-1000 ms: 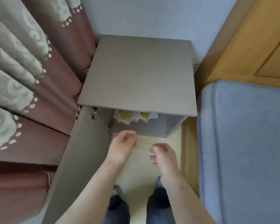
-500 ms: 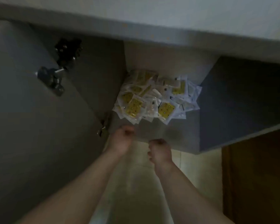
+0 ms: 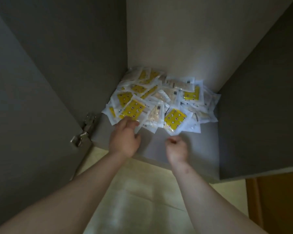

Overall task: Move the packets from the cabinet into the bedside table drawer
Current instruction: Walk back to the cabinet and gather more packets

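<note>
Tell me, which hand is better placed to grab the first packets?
Left. The left hand touches the near edge of the packets, with its fingers on a yellow one. The right hand is curled, holds nothing, and sits just short of them.

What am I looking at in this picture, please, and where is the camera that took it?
There is no machine here. A person works with bare hands, and the one camera sits on their head, looking forward and down into an open cabinet. Its door stands open on the left, on a metal hinge. On the cabinet's bottom lies a loose pile of packets, clear wrappers, many with yellow sheets inside. The left hand is at the pile's near edge, fingertips at a yellow packet; whether it grips is unclear. The right hand is curled just short of the pile, holding nothing. Below is a pale tiled floor.
</note>
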`<control>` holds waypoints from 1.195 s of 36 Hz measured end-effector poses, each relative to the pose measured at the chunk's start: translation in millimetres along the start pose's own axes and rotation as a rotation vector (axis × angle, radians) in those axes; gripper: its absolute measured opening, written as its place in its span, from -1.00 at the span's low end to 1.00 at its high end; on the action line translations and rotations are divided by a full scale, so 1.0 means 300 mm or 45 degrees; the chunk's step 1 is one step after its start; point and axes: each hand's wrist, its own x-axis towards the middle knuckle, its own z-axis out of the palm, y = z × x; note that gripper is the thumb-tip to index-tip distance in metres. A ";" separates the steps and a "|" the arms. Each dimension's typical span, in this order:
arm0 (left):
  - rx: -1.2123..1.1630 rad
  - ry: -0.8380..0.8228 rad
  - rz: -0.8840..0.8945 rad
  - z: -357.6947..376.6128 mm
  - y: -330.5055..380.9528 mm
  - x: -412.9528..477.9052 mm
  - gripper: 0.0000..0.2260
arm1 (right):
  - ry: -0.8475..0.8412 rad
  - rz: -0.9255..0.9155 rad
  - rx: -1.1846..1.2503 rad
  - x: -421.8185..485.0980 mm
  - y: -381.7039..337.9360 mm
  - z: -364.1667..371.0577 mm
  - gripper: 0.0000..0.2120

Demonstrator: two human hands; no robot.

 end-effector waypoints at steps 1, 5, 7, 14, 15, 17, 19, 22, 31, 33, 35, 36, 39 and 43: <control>0.126 -0.052 0.055 -0.002 0.004 0.018 -0.56 | -0.006 0.010 -0.033 0.015 0.001 -0.008 -0.86; 0.413 -0.181 0.071 -0.013 0.019 0.112 -0.35 | -0.062 -0.011 -0.130 0.064 0.005 -0.024 -0.72; 0.398 -0.293 -0.073 -0.009 0.013 0.154 -0.28 | -0.128 -0.030 -0.171 0.060 0.018 -0.028 -0.57; 0.569 -0.581 -0.023 0.054 -0.010 0.144 -0.23 | -0.228 -0.181 -0.351 0.047 0.022 -0.064 -0.31; 0.586 -0.591 0.000 0.054 -0.014 0.137 -0.25 | -0.213 -0.188 -0.340 0.055 0.007 -0.066 -0.32; 0.602 -0.607 0.049 0.051 -0.020 0.120 -0.29 | -0.141 -0.208 -0.384 0.072 -0.026 -0.062 -0.35; 0.577 -0.608 0.079 0.047 -0.026 0.100 -0.33 | -0.088 -0.256 -0.448 0.090 -0.061 -0.055 -0.35; 0.598 -0.618 0.141 0.055 -0.046 0.059 -0.33 | -0.127 -0.383 -0.600 0.133 -0.109 -0.021 -0.32; 0.538 -0.425 0.273 0.094 -0.086 -0.023 -0.32 | -0.338 -0.452 -1.023 0.158 -0.051 0.020 -0.43; 0.531 -0.312 0.314 0.097 -0.104 -0.039 -0.43 | -0.324 -0.446 -1.067 0.130 -0.016 -0.005 -0.45; 0.509 -0.110 0.372 0.118 -0.136 -0.057 -0.54 | -0.309 -0.447 -1.110 0.104 0.021 -0.025 -0.45; 0.480 -0.053 0.381 0.129 -0.147 -0.070 -0.56 | -0.310 -0.448 -1.120 0.093 0.036 -0.034 -0.45; 0.517 0.072 0.404 0.155 -0.162 -0.101 -0.43 | -0.324 -0.459 -1.136 0.069 0.067 -0.062 -0.43; 0.662 0.181 0.387 0.135 -0.142 -0.114 -0.32 | -0.354 -0.528 -1.182 0.031 0.112 -0.095 -0.39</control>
